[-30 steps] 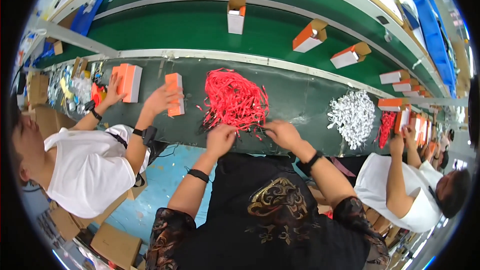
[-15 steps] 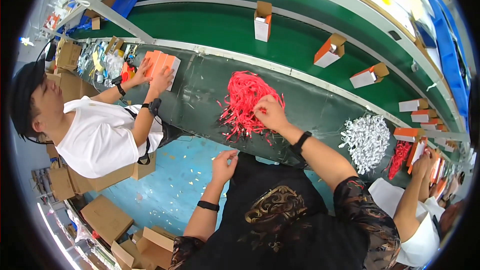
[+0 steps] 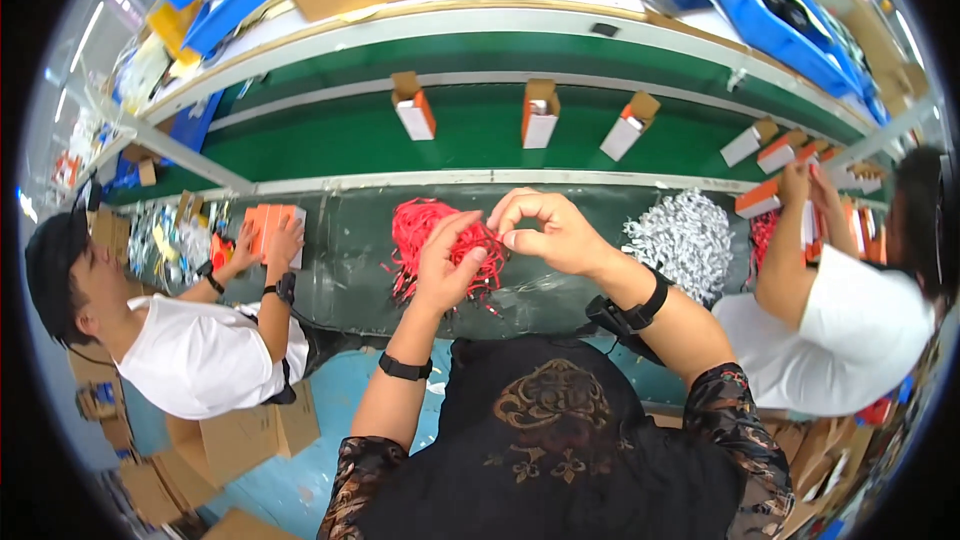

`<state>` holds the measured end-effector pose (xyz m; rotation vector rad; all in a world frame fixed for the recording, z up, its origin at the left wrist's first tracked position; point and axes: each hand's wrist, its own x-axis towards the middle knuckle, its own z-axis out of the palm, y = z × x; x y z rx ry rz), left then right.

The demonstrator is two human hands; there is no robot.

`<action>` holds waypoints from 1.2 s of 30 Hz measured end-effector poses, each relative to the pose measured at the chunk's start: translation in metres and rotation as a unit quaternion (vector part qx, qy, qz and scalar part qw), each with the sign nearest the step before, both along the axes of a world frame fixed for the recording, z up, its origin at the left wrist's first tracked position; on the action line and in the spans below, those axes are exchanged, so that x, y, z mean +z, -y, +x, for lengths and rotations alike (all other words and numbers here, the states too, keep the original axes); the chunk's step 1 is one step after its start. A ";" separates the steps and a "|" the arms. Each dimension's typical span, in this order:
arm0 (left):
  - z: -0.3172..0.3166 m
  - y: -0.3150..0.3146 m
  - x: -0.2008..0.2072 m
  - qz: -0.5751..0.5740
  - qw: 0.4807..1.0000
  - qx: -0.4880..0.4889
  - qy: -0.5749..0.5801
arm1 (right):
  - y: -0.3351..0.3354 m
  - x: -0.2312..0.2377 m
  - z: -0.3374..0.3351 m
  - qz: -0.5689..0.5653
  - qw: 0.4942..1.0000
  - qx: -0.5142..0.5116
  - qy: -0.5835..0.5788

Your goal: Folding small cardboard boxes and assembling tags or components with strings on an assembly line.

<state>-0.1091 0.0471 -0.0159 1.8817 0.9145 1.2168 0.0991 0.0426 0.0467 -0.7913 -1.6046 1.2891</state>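
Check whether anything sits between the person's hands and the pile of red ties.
Nothing visible does. The left hand already lies on the red ties, and the right hand hovers right at the pile's edge, fingers curled. The white ties lie off to the right.

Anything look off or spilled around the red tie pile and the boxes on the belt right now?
Nothing serious. A few loose red strands trail off the near edge of the red tie pile beside the left hand. On the green belt, the three open boxes stand at differing angles; the right box leans most.
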 end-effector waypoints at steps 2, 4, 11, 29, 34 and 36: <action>0.014 -0.002 -0.006 -0.109 0.984 -0.106 0.092 | 0.014 0.016 0.008 -0.065 0.996 -0.003 -0.062; 0.028 -0.004 -0.013 -0.246 0.920 -0.233 0.196 | 0.025 0.035 0.018 -0.131 0.979 0.000 -0.155; 0.067 0.003 0.008 -0.251 0.869 -0.402 0.139 | 0.051 0.070 0.057 -0.140 0.973 0.022 -0.185; 0.111 0.018 0.002 -0.031 0.949 -0.301 -0.083 | 0.109 0.101 0.108 0.004 0.949 -0.232 0.212; 0.142 0.048 -0.001 -0.096 0.946 -0.310 -0.022 | 0.101 0.098 0.087 0.042 0.959 -0.222 0.171; 0.143 0.049 -0.004 -0.191 0.908 -0.373 -0.019 | 0.099 0.099 0.082 0.020 0.967 -0.222 0.127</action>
